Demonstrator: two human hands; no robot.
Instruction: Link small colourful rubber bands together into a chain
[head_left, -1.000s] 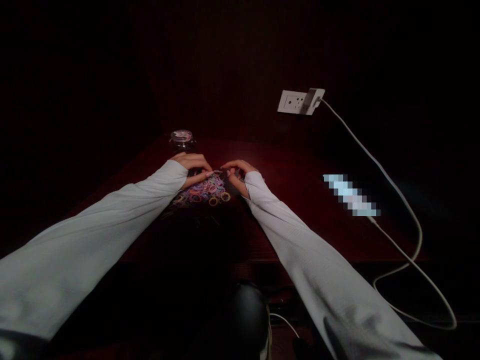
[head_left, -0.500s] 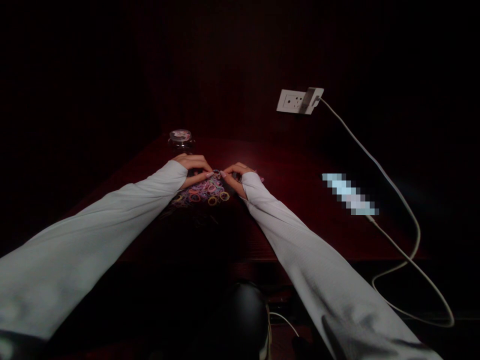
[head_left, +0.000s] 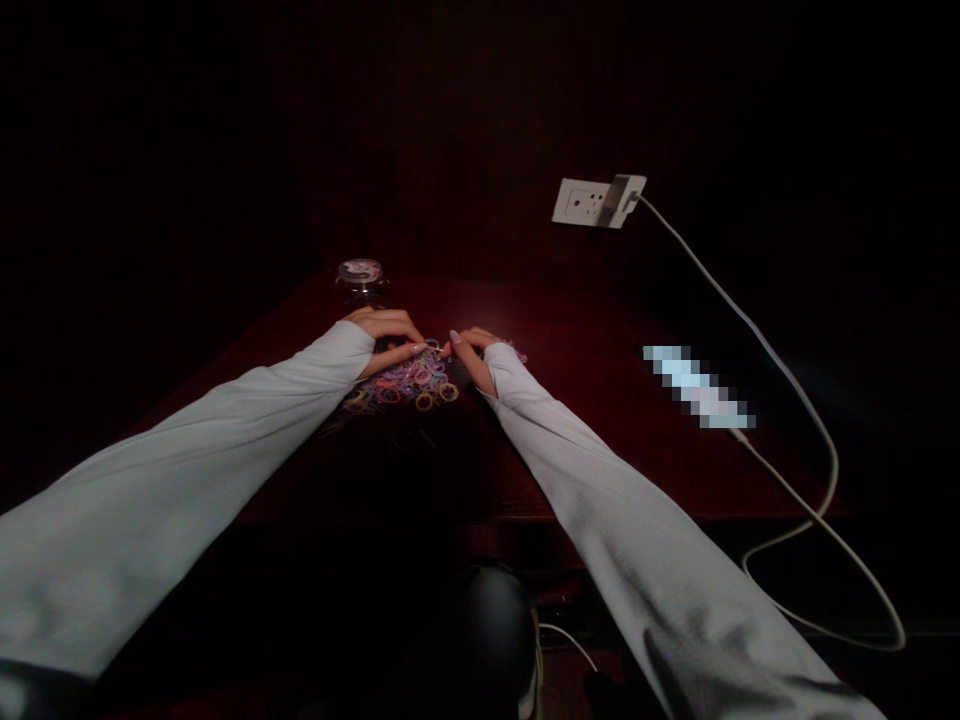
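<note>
Several small coloured hair ties (head_left: 426, 377) lie in a loose pile on the dark red table, in yellow, pink, purple and orange. At the pile's far edge my left hand (head_left: 390, 335) is closed, thumb and finger pinching what looks like a small hair tie (head_left: 438, 349). Facing it from the right, my right hand (head_left: 472, 350) has its fingertip at the same band, with the thumb raised beside it. The band is tiny and dim, partly hidden by the fingertips. More pinkish ties (head_left: 520, 353) show just past my right wrist.
A clear jar (head_left: 361, 280) with a patterned lid stands behind my left hand. To the right lies a phone with a blurred-out screen (head_left: 697, 387), its white cable (head_left: 780, 360) looping up to a charger in the wall socket (head_left: 585, 203). The surroundings are very dark.
My right thumb has lifted and shifted slightly right, and its fingertip now shows at the band. My left hand has kept its place. The pile looks the same.
</note>
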